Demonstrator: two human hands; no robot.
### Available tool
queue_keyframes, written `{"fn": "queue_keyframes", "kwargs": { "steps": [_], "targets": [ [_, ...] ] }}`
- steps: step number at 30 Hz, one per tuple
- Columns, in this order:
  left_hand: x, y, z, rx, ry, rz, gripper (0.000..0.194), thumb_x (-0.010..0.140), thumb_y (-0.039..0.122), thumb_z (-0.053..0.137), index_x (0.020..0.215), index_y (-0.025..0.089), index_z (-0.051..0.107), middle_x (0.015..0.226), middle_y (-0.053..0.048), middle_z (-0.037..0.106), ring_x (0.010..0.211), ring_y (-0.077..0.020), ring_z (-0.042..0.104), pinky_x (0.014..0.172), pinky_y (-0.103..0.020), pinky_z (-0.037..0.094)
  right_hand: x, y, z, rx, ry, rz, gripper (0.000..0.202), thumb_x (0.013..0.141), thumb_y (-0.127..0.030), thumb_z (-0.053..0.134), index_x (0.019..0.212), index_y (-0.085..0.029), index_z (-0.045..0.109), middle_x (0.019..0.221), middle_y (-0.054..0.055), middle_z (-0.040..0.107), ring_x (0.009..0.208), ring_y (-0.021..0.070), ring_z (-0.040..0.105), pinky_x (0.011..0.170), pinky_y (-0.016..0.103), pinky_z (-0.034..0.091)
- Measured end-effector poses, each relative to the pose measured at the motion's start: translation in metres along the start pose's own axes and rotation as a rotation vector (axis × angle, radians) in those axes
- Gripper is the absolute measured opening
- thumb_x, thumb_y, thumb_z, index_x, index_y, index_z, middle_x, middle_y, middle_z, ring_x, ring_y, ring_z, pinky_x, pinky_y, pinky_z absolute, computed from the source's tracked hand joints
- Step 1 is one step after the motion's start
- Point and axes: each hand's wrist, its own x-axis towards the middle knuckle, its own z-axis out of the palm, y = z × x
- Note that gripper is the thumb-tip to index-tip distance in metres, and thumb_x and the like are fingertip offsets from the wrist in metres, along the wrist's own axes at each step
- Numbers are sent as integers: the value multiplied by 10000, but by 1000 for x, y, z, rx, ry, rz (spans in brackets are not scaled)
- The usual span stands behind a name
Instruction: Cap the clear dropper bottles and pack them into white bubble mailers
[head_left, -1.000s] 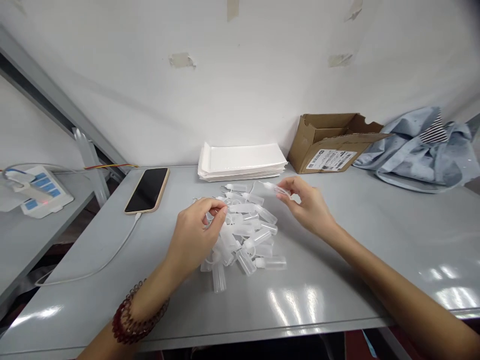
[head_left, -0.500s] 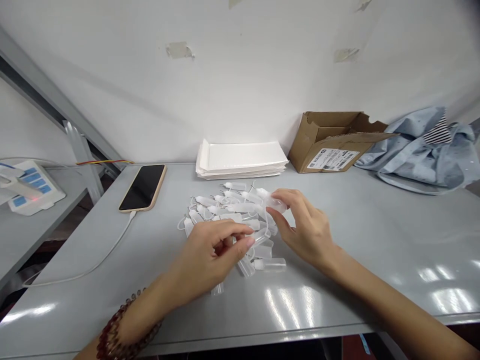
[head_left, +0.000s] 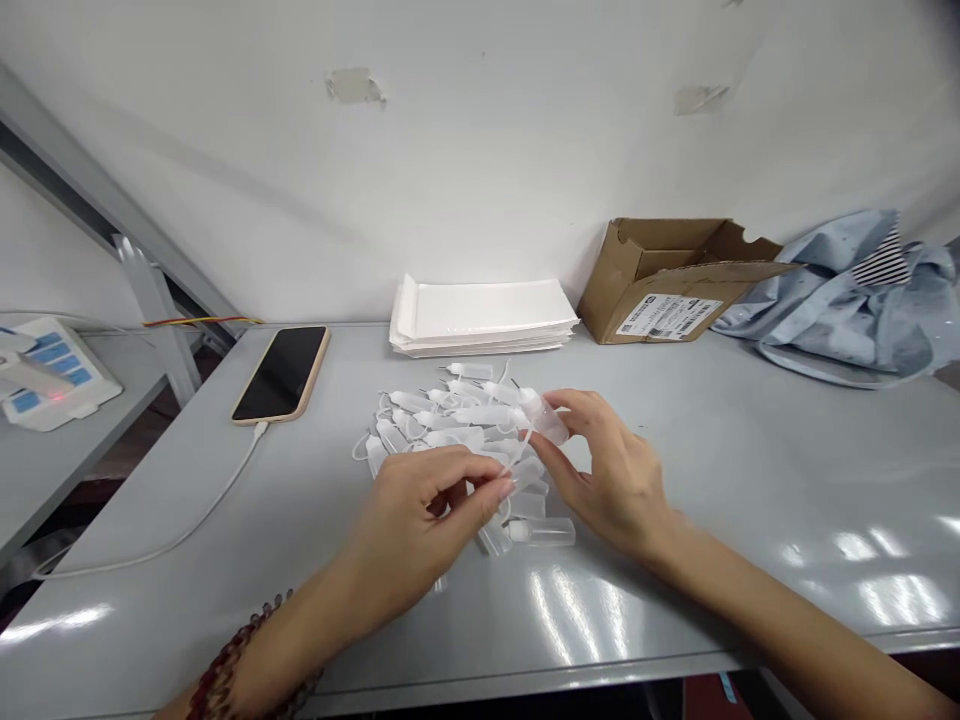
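Between the fingers and thumb of my right hand [head_left: 615, 465] is a small translucent needle-tip bottle [head_left: 546, 418], its white top tilted up and to the left. A thin white strap [head_left: 519, 455] runs down from that bottle to my left hand [head_left: 442, 505], which pinches the strap's end between thumb and forefinger. Whether a cap is on that end is hidden by the fingertips. Under and behind both hands lies a loose pile of similar needle-tip bottles [head_left: 484, 415], several with looped straps and thin metal tips. My left hand covers part of this pile.
Behind the pile, a stack of white envelopes [head_left: 484, 310] lies against the wall. An open cardboard box [head_left: 667, 290] and blue cloth [head_left: 847, 310] are at the back right. At left, a phone [head_left: 281, 373] is on a charging cable [head_left: 225, 510], beside a power strip [head_left: 64, 370].
My right hand has tipped its bottle more upright, bringing the needle tip up. The strap now stretches to my left hand, which has shifted slightly right.
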Motion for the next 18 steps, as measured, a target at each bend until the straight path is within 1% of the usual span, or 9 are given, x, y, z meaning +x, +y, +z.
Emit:
{"fn": "queue_keyframes", "kwargs": {
  "steps": [3, 6, 9, 12, 15, 18],
  "targets": [
    [1, 1, -5, -70, 93, -76, 155, 822, 308, 617, 739, 222, 715, 611, 26, 684, 460, -100, 550, 452, -205, 426, 1, 6, 1, -50, 22, -1, 324, 877, -157, 565, 1186, -183, 472, 881, 52, 657, 732, 145, 654, 544, 216, 518],
    [1, 5, -8, -134, 184, -154, 135, 785, 311, 655, 709, 220, 719, 523, 33, 661, 404, -101, 531, 408, -209, 421, 2, 10, 1, -63, 33, -89, 322, 875, -110, 540, 1191, -167, 518, 864, 71, 672, 739, 165, 656, 591, 240, 534],
    [0, 10, -7, -173, 313, -212, 116, 757, 294, 682, 682, 213, 716, 513, 28, 662, 439, -114, 564, 423, -212, 452, 1, 10, 0, -62, 38, -156, 333, 860, -62, 535, 1184, -139, 539, 854, 90, 683, 733, 173, 651, 627, 256, 541],
    [0, 12, -5, -195, 396, -203, 99, 760, 257, 674, 676, 214, 703, 540, 30, 668, 492, -120, 599, 457, -211, 484, 0, 8, -1, -66, 64, -192, 351, 846, -36, 540, 1188, -117, 542, 856, 104, 686, 730, 179, 647, 624, 269, 543],
    [1, 9, -5, -184, 381, -168, 106, 800, 267, 629, 739, 221, 703, 600, 22, 683, 540, -128, 617, 506, -223, 507, 0, 6, -3, -49, 70, -220, 384, 846, -29, 531, 1223, -105, 536, 887, 123, 682, 773, 196, 655, 647, 286, 555],
    [2, 6, -8, -143, 276, -121, 132, 819, 303, 606, 768, 221, 697, 651, 11, 690, 534, -131, 611, 540, -243, 517, 0, 5, -6, -36, 79, -233, 431, 836, -19, 538, 1260, -100, 529, 906, 135, 677, 791, 204, 656, 659, 296, 562]
  ]
}}
